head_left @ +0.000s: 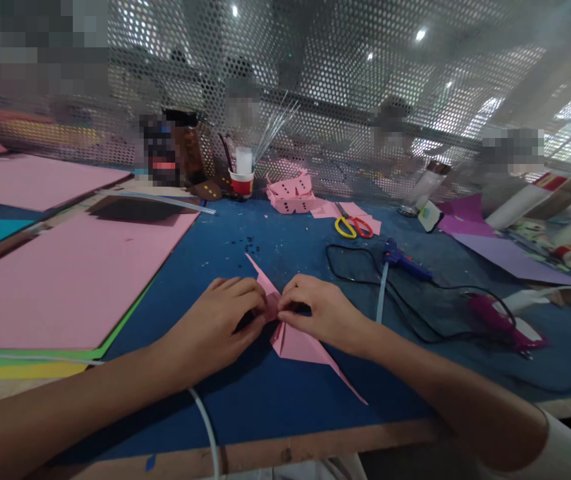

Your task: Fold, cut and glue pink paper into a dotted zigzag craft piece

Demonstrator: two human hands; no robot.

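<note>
- While both hands meet just below the middle of the frame, the folded pink paper [302, 345] lies between them, one thin tip pointing up and left, the other down and right toward the near edge
- Thumb and fingers of the left hand [232, 310] are pinched together on the upper part of the paper
- Thumb and forefinger of the right hand [318, 307] are clamped on it too, at the fold, just beside the left fingertips
- Bare blue mat [245, 413] gives room below the paper, as far as the wooden table edge [265, 443] along the bottom, where a white cord [208, 420] crosses
- At left, a large pink sheet [65, 280] borders that room, green and yellow edges showing under it near the left forearm
- Above the hands, the mat runs open past small dark bits [251, 241] to a dotted pink paper piece [292, 200] and a red and white cup [242, 183]
- Right of centre, room is tighter: scissors [348, 217] lie above, a blue glue gun [410, 265] and its looping black cable [355, 281] near the right forearm
</note>
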